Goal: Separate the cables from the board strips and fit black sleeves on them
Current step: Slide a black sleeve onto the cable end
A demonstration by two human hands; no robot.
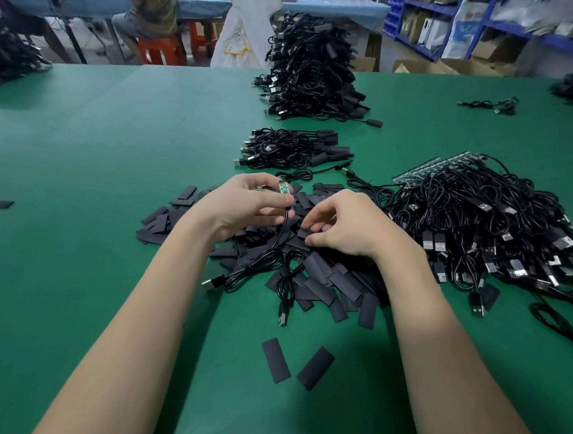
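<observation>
The left hand (244, 202) pinches a cable (281, 237) just below its small green board end (284, 187), holding that end upright and clear of the clutter, probably so a sleeve can be slid over it. The cable hangs from the fingers and loops across the heap of flat black sleeves (318, 281) that covers the middle of the green tabletop (76, 168), its USB plug (212, 283) lying toward the near left of the heap. The right hand (342, 227) rests on the heap just beside the left, fingers curled down among the sleeves; it seems to be picking one out, though whether it already grips a single sleeve cannot be told.

Toward the right edge lies a tangled mass of unsleeved cables (494, 225), with board strips (422, 170) showing at its far side, within reach as the supply. Beyond the hands, nearer the far edge, sit a small bundle of sleeved cables (291, 148) and a tall stack (310, 69) behind it, apparently finished work kept apart. Two loose sleeves (296, 362) lie near the front edge.
</observation>
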